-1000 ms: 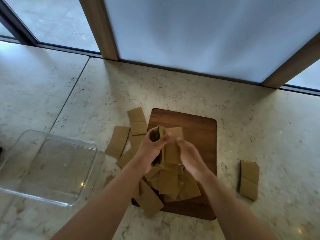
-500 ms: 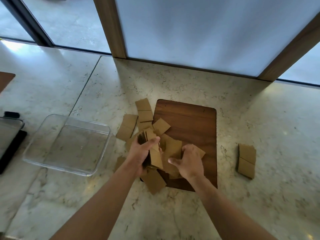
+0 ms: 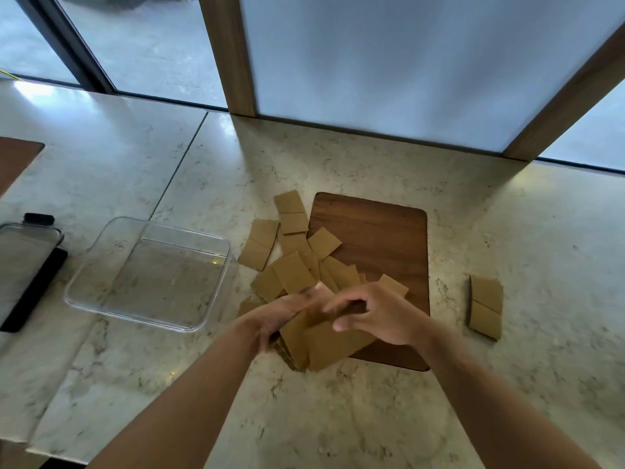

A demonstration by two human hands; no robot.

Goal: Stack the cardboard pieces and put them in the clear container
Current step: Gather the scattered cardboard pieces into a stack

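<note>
Several brown cardboard pieces lie scattered over the left edge of a dark wooden board and the marble counter. My left hand grips a stack of cardboard pieces at the board's near left corner. My right hand hovers just right of it, its fingers curled over the pieces there; whether it grips any is unclear. The clear container stands to the left with nothing in it. Two more cardboard pieces lie apart on the right.
A second clear container with a black lid part sits at the far left edge. A brown board corner shows at the left. Window frames and wooden posts line the counter's far side.
Both hands have come together lower and nearer to me; the stack in my left hand dropped to the board's near corner. The camera has tilted, showing more counter to the left.
</note>
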